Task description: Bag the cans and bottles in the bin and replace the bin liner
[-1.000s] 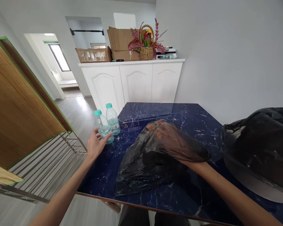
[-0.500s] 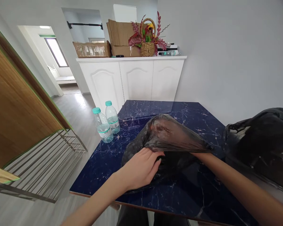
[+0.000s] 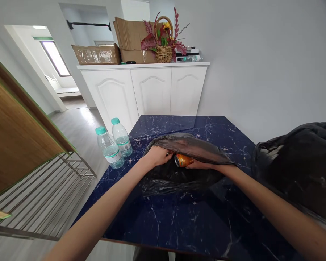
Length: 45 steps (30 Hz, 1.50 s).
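Observation:
A black plastic bag (image 3: 176, 183) lies on the dark blue marbled table (image 3: 163, 221), its mouth facing me. Inside that mouth, my right hand (image 3: 199, 165) is closed around an orange drink can (image 3: 183, 160), whose end points left. The bag's upper layer drapes over part of this hand and hides some of its fingers. At the left side of the opening, my left hand (image 3: 159, 155) grips the bag's upper edge; its thumb shows and the other fingertips are partly covered by the film.
Two water bottles with teal caps, a nearer bottle (image 3: 111, 149) and a farther bottle (image 3: 122, 137), stand at the table's left edge. A larger black bag (image 3: 296, 174) bulges on the right. A metal rack (image 3: 67, 181) is left; a white cabinet (image 3: 152, 90) stands behind.
The orange can has come into view in my right hand at the bag's mouth. My left hand has moved up and away from me, and the bag's opening shows wider.

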Motion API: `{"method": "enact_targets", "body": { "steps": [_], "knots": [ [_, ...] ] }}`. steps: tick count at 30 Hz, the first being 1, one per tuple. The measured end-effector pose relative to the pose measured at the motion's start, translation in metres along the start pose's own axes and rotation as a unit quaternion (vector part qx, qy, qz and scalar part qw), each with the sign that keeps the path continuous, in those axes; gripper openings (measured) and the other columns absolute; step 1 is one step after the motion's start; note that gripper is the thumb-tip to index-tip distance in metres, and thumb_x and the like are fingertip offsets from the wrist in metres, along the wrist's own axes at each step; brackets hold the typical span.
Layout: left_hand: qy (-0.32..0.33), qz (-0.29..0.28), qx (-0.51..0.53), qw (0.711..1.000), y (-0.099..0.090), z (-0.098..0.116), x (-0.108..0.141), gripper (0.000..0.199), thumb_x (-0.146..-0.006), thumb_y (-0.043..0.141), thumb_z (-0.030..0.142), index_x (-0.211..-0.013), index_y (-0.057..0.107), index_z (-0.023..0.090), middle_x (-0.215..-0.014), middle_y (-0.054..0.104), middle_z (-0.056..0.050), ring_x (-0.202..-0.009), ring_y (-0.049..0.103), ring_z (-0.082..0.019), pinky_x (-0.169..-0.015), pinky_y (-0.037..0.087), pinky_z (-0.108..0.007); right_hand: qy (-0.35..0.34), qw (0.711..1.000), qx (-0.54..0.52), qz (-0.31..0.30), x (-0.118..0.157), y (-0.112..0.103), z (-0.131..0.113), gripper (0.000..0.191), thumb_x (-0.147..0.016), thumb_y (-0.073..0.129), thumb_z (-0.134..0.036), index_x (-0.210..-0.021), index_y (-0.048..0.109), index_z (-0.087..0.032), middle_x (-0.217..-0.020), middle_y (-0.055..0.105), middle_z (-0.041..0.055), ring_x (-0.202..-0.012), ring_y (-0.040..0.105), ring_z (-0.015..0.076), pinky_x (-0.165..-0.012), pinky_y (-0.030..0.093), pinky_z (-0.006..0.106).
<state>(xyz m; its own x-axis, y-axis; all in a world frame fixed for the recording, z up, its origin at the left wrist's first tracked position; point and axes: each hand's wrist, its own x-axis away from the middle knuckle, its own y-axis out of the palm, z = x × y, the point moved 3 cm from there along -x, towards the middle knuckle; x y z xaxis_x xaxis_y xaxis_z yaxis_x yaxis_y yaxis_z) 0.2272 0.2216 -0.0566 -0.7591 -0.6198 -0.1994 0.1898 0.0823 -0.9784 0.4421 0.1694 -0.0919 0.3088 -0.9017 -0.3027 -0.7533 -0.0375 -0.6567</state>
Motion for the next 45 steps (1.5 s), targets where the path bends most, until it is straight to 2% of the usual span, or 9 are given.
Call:
{"method": "enact_targets", "body": {
  "steps": [6,11,14,19,22,27,31,36,45],
  "knots": [
    [-0.011,0.009,0.020,1.000,0.012,0.001,-0.023,0.031,-0.095,0.068,0.029,-0.123,0.076,0.017,-0.135,0.076,-0.016,-0.126,0.071,-0.032,-0.110,0.055,-0.043,0.002,0.993,-0.026,-0.119,0.015,-0.009,-0.038,0.083,-0.076,0.089,-0.060,-0.152,0.061,-0.037,-0.152,0.065,0.0041,-0.143,0.059,0.0364,-0.124,0.042,0.055],
    [-0.015,0.020,0.017,1.000,-0.023,0.022,-0.004,0.040,-0.093,0.070,0.032,-0.130,0.071,0.017,-0.132,0.075,-0.019,-0.123,0.072,-0.036,-0.106,0.056,-0.046,0.061,0.985,-0.137,-0.080,0.029,-0.034,-0.065,0.079,-0.077,0.091,-0.054,-0.148,0.064,-0.033,-0.151,0.067,0.0060,-0.140,0.062,0.0365,-0.121,0.047,0.056],
    [-0.028,0.024,0.007,0.999,-0.060,0.041,0.031,0.055,-0.091,0.074,0.044,-0.136,0.065,0.013,-0.128,0.076,-0.022,-0.118,0.073,-0.041,-0.100,0.058,-0.050,0.080,0.959,-0.272,-0.004,0.034,-0.044,-0.062,0.077,-0.078,0.092,-0.050,-0.146,0.064,-0.030,-0.151,0.067,0.0075,-0.139,0.063,0.0347,-0.117,0.052,0.054],
    [-0.064,0.052,0.132,0.988,-0.122,0.063,0.109,0.058,-0.090,0.073,0.052,-0.140,0.059,0.028,-0.126,0.077,-0.007,-0.102,0.078,-0.029,-0.086,0.063,-0.039,0.081,0.935,-0.331,0.096,0.037,-0.050,-0.054,0.070,-0.079,0.091,-0.052,-0.139,0.067,-0.026,-0.148,0.069,0.0113,-0.140,0.062,0.0346,-0.120,0.048,0.054],
    [-0.133,0.149,0.160,0.967,-0.152,0.057,0.161,0.058,-0.082,0.079,0.058,-0.132,0.064,0.033,-0.124,0.078,-0.005,-0.100,0.079,-0.031,-0.089,0.065,-0.043,0.087,0.939,-0.322,0.083,0.043,-0.047,-0.060,0.068,-0.079,0.091,-0.051,-0.138,0.066,-0.026,-0.148,0.069,0.0103,-0.139,0.063,0.0332,-0.121,0.047,0.053],
    [-0.262,0.257,0.123,0.922,-0.181,0.024,0.238,0.062,-0.076,0.077,0.069,-0.127,0.068,0.036,-0.119,0.079,-0.003,-0.096,0.077,-0.035,-0.090,0.064,-0.054,0.069,0.935,-0.344,-0.040,0.055,-0.027,-0.103,0.077,-0.077,0.090,-0.059,-0.144,0.064,-0.030,-0.145,0.071,0.0103,-0.132,0.068,0.0368,-0.111,0.056,0.056],
    [-0.323,0.251,0.011,0.912,-0.177,-0.007,0.265,0.063,-0.070,0.072,0.079,-0.116,0.071,0.037,-0.091,0.077,-0.001,-0.076,0.072,-0.032,-0.075,0.061,-0.046,0.009,0.915,-0.403,-0.022,0.040,0.001,-0.163,0.084,-0.076,0.082,-0.075,-0.146,0.061,-0.032,-0.150,0.067,0.0095,-0.138,0.063,0.0391,-0.114,0.054,0.060],
    [-0.366,0.177,0.005,0.914,-0.142,-0.041,0.263,0.075,-0.068,0.073,0.078,-0.121,0.067,0.026,-0.074,0.072,0.000,-0.064,0.069,-0.028,-0.062,0.052,-0.036,-0.047,0.895,-0.444,-0.005,-0.010,0.055,-0.220,0.075,-0.084,0.083,-0.060,-0.146,0.052,-0.033,-0.155,0.062,0.0056,-0.143,0.059,0.0287,-0.122,0.049,0.049],
    [-0.381,0.110,0.030,0.917,-0.103,-0.083,0.259,0.091,-0.072,0.076,0.076,-0.138,0.058,0.017,-0.092,0.079,-0.007,-0.077,0.077,-0.032,-0.069,0.054,-0.037,0.040,0.958,-0.284,0.009,-0.066,0.145,-0.181,0.074,-0.080,0.090,-0.044,-0.141,0.052,-0.025,-0.144,0.067,0.0118,-0.130,0.065,0.0284,-0.109,0.055,0.046]
  ]
}}
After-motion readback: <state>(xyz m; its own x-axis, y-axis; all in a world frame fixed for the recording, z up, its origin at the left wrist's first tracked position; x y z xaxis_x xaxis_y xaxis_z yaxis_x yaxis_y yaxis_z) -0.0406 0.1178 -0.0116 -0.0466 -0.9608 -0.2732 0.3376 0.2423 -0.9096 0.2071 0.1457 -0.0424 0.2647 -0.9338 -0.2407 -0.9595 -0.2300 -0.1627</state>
